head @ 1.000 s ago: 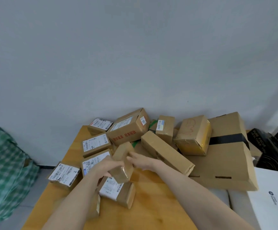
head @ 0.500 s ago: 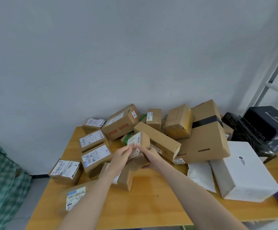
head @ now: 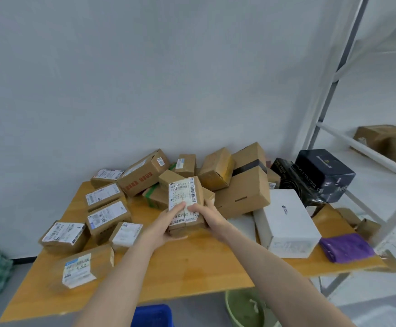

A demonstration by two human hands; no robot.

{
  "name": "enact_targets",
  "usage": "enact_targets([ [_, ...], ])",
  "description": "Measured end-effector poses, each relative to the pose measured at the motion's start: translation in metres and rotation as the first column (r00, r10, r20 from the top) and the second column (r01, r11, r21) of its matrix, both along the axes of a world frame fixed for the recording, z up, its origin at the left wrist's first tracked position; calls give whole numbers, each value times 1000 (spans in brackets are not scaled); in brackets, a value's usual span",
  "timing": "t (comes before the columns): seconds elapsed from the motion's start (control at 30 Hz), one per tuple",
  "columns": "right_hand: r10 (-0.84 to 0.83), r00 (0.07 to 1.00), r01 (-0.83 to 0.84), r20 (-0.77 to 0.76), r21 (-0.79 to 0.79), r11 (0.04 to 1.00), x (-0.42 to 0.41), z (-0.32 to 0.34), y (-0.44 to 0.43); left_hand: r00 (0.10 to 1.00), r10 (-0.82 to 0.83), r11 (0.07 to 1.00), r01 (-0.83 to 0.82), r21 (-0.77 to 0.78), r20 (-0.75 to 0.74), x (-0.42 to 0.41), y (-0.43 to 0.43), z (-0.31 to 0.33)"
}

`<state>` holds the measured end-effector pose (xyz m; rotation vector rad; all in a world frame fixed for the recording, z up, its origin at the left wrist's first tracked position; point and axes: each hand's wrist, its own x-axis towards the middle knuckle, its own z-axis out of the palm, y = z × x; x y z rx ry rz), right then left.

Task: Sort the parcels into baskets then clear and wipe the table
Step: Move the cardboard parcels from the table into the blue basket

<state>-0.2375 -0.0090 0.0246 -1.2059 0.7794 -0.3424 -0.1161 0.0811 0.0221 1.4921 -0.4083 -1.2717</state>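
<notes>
Holding the small brown cardboard parcel with the white shipping label (head: pixel 184 197) upright just above the orange wooden tabletop (head: pixel 192 263), you have both grips clenched on its lower half. Your left grip (head: pixel 166 224) wraps the bottom corner with the thumb on the label, and your right grip (head: pixel 210 215) clasps the right side.

It looks light and stiff, and the tape and label are likely slick. Keep your fingers on the cardboard edges and corners, and support it from underneath.

The heap of brown cardboard boxes (head: pixel 242 192) stands close behind it, and the white rectangular box (head: pixel 286 220) lies near on the right. The open room is toward you, over the tabletop's near edge. The blue plastic basket (head: pixel 153 315) and the green round basin (head: pixel 246 308) show below that edge.
</notes>
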Motion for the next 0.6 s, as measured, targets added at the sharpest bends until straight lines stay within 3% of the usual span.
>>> enact_targets([
  [0.27, -3, 998, -1, -56, -57, 998, -119, -15, 33, 991, 23, 999, -26, 23, 133, -121, 30, -14],
  [0.6, 21, 999, -23, -45, -46, 999, -171, -20, 86, 977, 99, 994, -105, 20, 190, -182, 89, -7],
])
